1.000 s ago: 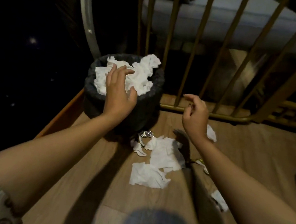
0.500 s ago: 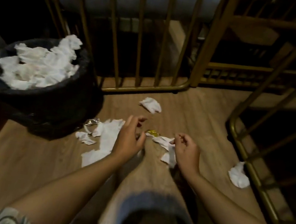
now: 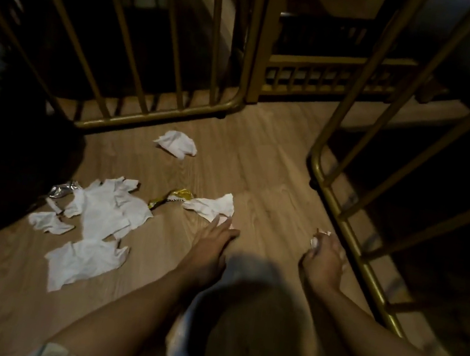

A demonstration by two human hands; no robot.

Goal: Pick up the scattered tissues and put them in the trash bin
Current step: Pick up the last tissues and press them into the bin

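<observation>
Black plastic marks the trash bin (image 3: 1,147) at the far left, cut off by the frame edge, with only slivers of white tissue showing at its rim. Just right of it, flat torn tissues (image 3: 105,212) lie spread on the wooden floor (image 3: 275,165), a silvery wrapper (image 3: 64,188) touching their left edge. A crumpled tissue (image 3: 177,144) sits farther back, near the gold railing (image 3: 157,117). A yellow wrapper (image 3: 173,199) lies between the flat pile and another tissue (image 3: 211,207). The left hand (image 3: 213,237) reaches forward, palm down, its straight fingers resting on the near edge of that tissue; nothing is clenched in it. The right hand (image 3: 322,261) hovers near the right-hand gate (image 3: 344,216), fingers curled round a small white wad (image 3: 316,240), most of which is hidden inside the fist. A dim, blurred shape between the forearms, probably a knee, cannot be made out clearly, and the area beyond the bars is too dark to read
</observation>
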